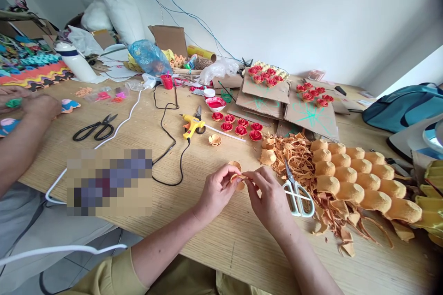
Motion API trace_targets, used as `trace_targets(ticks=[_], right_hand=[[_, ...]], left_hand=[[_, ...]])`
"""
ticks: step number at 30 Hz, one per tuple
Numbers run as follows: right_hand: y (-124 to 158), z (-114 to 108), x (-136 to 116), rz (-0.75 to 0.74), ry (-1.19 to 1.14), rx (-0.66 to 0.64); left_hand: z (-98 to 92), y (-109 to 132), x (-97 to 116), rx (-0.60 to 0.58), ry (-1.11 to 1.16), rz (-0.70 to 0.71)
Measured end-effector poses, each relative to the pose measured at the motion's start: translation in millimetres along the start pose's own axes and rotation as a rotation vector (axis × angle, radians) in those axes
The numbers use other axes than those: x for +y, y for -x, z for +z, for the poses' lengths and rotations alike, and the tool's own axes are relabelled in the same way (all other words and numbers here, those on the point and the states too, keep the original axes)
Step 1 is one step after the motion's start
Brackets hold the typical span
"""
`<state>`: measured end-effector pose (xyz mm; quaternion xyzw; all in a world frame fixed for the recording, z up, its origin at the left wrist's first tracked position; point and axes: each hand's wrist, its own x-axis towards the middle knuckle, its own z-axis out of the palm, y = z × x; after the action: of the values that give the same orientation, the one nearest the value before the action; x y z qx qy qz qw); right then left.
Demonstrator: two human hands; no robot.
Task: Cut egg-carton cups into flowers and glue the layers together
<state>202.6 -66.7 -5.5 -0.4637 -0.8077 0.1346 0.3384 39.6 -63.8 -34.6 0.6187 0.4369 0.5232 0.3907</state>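
Observation:
Near the table's front, my left hand (216,191) pinches one side of a small orange piece of egg carton (237,178). The fingers of my right hand (271,195) close on its other side. Just behind my fingertips sits an orange carton cup (235,165), partly hidden by them. White-handled scissors (298,198) lie right of my right hand, their blades pointing at a heap of orange scraps (297,154). An orange layered flower (214,139) stands farther back, below several red painted flowers (241,132).
A yellow glue gun (192,125) with a black cord lies left of the flowers. Black scissors (95,129) are farther left, near another person's hands (38,103). An orange egg tray (356,175) lies right. Behind stand a bowl of red paint (215,103) and stacked cardboard (259,101).

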Motion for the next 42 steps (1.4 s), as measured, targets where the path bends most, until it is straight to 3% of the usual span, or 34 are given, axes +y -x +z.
trace_targets(ticks=[7,17,20,28,34,42], right_hand=[[0.8,3.0,0.6,0.016,-0.050,0.016],[1.4,4.3,2.5,0.014,0.026,0.039],[0.9,2.8,5.0,0.060,0.028,0.051],[1.3,2.9,0.0,0.133,-0.048,0.023],[4.8,7.3,-1.7,0.176,0.058,-0.026],[5.1,7.9,1.9,0.084,0.236,0.034]], left_hand=[[0.8,1.1,-1.4,0.014,0.089,0.000],[1.6,-3.7,0.0,-0.031,0.227,-0.128],[1.4,-3.5,-1.7,-0.054,0.178,-0.148],[1.3,-5.7,-3.4,0.106,0.044,-0.073],[5.2,-2.2,-7.1,0.062,0.058,-0.040],[7.9,-0.8,-3.0,0.004,-0.007,-0.069]])
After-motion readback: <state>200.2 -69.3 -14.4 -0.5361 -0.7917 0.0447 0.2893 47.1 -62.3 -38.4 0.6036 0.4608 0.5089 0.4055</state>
